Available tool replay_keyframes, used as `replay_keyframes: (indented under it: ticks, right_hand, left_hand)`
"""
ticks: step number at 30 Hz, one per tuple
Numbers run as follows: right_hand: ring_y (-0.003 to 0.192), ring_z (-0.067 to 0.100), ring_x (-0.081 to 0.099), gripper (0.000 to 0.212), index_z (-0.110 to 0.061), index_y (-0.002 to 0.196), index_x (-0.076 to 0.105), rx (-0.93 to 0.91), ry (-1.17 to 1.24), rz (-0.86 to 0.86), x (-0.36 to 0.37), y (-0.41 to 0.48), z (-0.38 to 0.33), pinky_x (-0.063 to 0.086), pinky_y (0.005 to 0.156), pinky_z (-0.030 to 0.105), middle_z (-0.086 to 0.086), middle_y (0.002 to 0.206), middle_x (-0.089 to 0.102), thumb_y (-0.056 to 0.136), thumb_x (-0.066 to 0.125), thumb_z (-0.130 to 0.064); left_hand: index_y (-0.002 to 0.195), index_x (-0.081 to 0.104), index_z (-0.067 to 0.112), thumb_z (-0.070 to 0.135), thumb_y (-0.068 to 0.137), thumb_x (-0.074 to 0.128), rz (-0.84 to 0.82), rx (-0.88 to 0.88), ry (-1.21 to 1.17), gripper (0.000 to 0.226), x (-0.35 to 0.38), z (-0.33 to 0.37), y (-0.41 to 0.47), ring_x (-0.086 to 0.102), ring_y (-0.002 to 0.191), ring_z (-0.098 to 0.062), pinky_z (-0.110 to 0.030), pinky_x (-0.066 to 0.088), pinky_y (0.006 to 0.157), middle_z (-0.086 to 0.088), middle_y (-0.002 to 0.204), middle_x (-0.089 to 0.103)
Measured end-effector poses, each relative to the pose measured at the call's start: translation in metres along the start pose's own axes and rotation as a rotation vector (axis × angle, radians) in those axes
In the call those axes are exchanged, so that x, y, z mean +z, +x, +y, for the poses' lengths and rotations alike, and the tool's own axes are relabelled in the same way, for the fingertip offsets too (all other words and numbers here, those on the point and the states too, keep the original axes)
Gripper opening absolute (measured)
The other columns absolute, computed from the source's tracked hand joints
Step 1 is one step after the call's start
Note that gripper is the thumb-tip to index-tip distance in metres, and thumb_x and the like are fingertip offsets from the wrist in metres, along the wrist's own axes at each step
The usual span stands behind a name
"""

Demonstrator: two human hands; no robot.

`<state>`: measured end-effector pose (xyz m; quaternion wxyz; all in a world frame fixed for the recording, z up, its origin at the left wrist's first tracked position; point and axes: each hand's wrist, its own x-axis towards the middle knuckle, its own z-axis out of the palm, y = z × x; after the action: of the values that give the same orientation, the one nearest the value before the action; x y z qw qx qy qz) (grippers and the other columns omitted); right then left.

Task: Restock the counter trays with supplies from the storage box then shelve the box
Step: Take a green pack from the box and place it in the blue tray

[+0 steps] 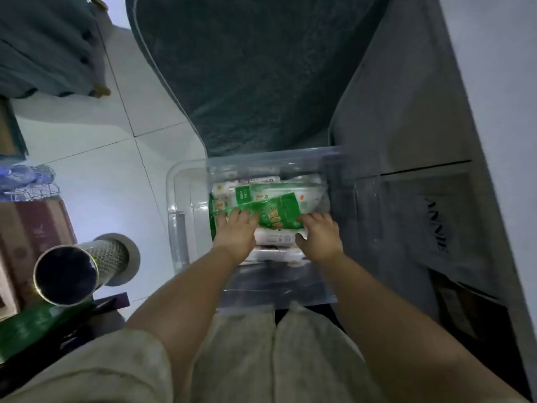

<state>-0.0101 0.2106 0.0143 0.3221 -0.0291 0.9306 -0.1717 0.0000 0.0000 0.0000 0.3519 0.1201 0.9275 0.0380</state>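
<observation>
Now the green packet point(276, 213) lies crosswise in the clear box point(174, 199) at centre frame, the left hand point(236, 231) resting flat-fingered on its left end and the right hand point(318, 238) curling round its right end.

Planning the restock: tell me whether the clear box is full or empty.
Partly full: the box holds white packs and a green packet, below its rim. How deep, cannot tell.

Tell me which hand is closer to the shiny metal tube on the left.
Left. The left hand rests on the green packet in the clear box, right of the shiny metal tube; the right hand is farther right, at the packet's other end.
</observation>
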Motion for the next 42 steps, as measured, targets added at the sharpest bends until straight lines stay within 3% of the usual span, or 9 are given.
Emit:
replay_keyframes:
  ticks: [4, 10, 15, 20, 25, 29, 34, 38, 42]
  right_hand:
    - [0.119, 0.031, 0.042, 0.044, -0.018, 0.125, 0.057, 0.045, -0.015, -0.028, 0.008, 0.031, 0.008, 0.036, 0.096, 0.041, 0.008, 0.126, 0.056, 0.083, 0.064, -0.026]
    - [0.122, 0.036, 0.040, 0.039, -0.012, 0.119, 0.060, 0.050, 0.011, -0.063, 0.017, 0.059, 0.033, 0.040, 0.095, 0.043, 0.013, 0.123, 0.058, 0.081, 0.064, -0.019]
    - [0.118, 0.038, 0.044, 0.036, -0.003, 0.117, 0.062, 0.031, 0.142, -0.029, 0.013, 0.055, 0.046, 0.038, 0.097, 0.036, 0.019, 0.115, 0.061, 0.081, 0.061, -0.007]
    - [0.110, 0.035, 0.048, 0.030, -0.005, 0.108, 0.066, 0.069, 0.224, 0.071, 0.000, 0.049, 0.055, 0.039, 0.091, 0.033, 0.018, 0.113, 0.060, 0.078, 0.064, -0.006]
    - [0.106, 0.033, 0.049, 0.027, -0.007, 0.102, 0.068, 0.082, 0.197, 0.201, -0.003, 0.052, 0.063, 0.038, 0.087, 0.029, 0.013, 0.108, 0.063, 0.075, 0.065, -0.003]
    - [0.107, 0.033, 0.050, 0.027, -0.005, 0.102, 0.068, 0.041, 0.193, 0.188, -0.001, 0.055, 0.064, 0.038, 0.087, 0.029, 0.014, 0.107, 0.065, 0.076, 0.064, 0.000]
    - [0.104, 0.033, 0.050, 0.025, -0.005, 0.099, 0.068, 0.026, 0.197, 0.215, -0.008, 0.048, 0.062, 0.040, 0.086, 0.031, 0.015, 0.105, 0.064, 0.076, 0.063, 0.001]
    - [0.103, 0.035, 0.049, 0.022, -0.002, 0.098, 0.067, -0.028, 0.237, 0.207, -0.024, 0.032, 0.060, 0.045, 0.085, 0.036, 0.018, 0.104, 0.061, 0.077, 0.060, 0.003]
    - [0.104, 0.039, 0.049, 0.023, -0.001, 0.100, 0.068, -0.167, 0.220, 0.274, -0.053, 0.009, 0.051, 0.045, 0.087, 0.041, 0.019, 0.102, 0.063, 0.078, 0.062, 0.003]
  left_hand:
    - [0.146, 0.024, 0.020, 0.013, 0.088, 0.049, 0.007, -0.129, -0.102, 0.064, 0.003, -0.006, 0.046, 0.033, 0.131, -0.030, -0.057, 0.023, 0.109, -0.010, 0.143, 0.041]
    - [0.139, 0.035, 0.018, 0.010, 0.086, 0.053, 0.011, -0.321, -0.201, 0.056, 0.030, 0.005, 0.075, 0.036, 0.129, -0.033, -0.054, 0.025, 0.108, -0.013, 0.140, 0.043]
    - [0.128, 0.049, 0.016, 0.009, 0.084, 0.056, 0.015, -0.238, -0.120, 0.046, 0.025, 0.013, 0.080, 0.037, 0.122, -0.033, -0.053, 0.024, 0.105, -0.011, 0.132, 0.047]
    - [0.105, 0.062, 0.017, 0.022, 0.085, 0.062, 0.348, -0.021, -0.228, 0.021, 0.009, 0.023, 0.088, 0.043, 0.116, -0.031, -0.045, 0.023, 0.100, -0.008, 0.121, 0.056]
    - [0.136, 0.038, 0.020, 0.019, 0.086, 0.059, 0.108, 0.055, -0.161, 0.054, 0.001, 0.039, 0.113, 0.024, 0.137, -0.032, -0.058, 0.010, 0.113, -0.013, 0.145, 0.035]
    - [0.147, 0.017, 0.017, 0.020, 0.081, 0.065, 0.155, -0.059, -0.095, 0.081, 0.004, 0.042, 0.119, 0.034, 0.129, -0.033, -0.056, 0.019, 0.108, -0.015, 0.140, 0.040]
    - [0.127, 0.048, 0.016, 0.020, 0.080, 0.063, 0.144, -0.086, -0.044, 0.049, 0.003, 0.049, 0.114, 0.041, 0.116, -0.033, -0.048, 0.019, 0.104, -0.011, 0.124, 0.052]
    - [0.117, 0.050, 0.017, 0.015, 0.080, 0.061, 0.124, -0.073, -0.077, 0.038, -0.004, 0.055, 0.095, 0.049, 0.111, -0.030, -0.043, 0.027, 0.097, -0.008, 0.121, 0.056]
    - [0.108, 0.051, 0.018, 0.024, 0.081, 0.064, 0.248, -0.064, -0.096, 0.031, -0.031, 0.053, 0.062, 0.049, 0.104, -0.029, -0.040, 0.027, 0.089, -0.005, 0.109, 0.061]
